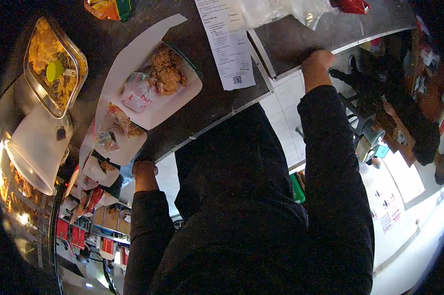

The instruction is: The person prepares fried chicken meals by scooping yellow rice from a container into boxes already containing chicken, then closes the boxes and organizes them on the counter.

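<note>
— While both hands rest on the dark counter's edge (261, 96), where's the food?

— Fried chicken (167, 71) sits in an open white box (133, 54), between the left hand (144, 168) and right hand (318, 60), beside a printed receipt (229, 44).

— Fingers?

— Both hands curl over the edge; what they grip, if anything, is hidden. A clear container of fries (54, 64) lies far left.

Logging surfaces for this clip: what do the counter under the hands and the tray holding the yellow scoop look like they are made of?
The counter looks like dark, matte stone or laminate with a pale metal edge strip; its surface is dull and speckled. The tray appears to be clear plastic, since its rim glints and the fried food shows through. The yellow scoop looks like smooth plastic. Both hands, left hand and right hand, rest on the counter's edge.
</note>
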`<state>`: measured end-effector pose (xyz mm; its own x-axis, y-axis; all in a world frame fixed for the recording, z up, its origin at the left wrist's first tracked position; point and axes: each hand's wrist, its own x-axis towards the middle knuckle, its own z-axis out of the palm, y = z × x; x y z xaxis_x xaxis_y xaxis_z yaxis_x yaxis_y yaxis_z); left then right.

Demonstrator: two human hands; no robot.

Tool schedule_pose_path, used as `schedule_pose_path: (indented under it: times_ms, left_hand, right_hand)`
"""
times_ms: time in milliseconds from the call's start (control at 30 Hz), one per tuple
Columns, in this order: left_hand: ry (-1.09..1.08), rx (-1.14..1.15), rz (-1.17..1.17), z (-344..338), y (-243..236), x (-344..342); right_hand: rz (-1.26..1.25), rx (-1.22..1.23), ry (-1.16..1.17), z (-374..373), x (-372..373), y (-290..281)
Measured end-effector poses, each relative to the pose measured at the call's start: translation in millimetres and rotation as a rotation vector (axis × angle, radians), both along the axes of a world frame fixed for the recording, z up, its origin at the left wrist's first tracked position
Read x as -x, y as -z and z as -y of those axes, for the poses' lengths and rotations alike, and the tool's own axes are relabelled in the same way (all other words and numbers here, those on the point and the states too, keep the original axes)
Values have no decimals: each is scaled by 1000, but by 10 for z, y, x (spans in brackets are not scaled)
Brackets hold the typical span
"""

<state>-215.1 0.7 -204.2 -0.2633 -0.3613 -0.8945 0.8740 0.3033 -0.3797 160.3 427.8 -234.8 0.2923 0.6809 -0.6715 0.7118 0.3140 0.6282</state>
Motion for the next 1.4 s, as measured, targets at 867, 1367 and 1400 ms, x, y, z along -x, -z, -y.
schedule_pose_path:
  times_ms: [867, 1367, 1400]
  left_hand:
    - [-1212, -431, -816, 1847, 634, -187]
    - [-1104, -1067, -402, 2248, -57, -2792]
    - [-1226, -1013, -423, 2193, -94, -2976]
  right_hand:
    - [-1185, -1722, 706, 119, 239, -460]
    - [-2090, 308, 549, -1333, 4319, -1120]
    - [-2055, 540, 446, -1504, 4344, -923]
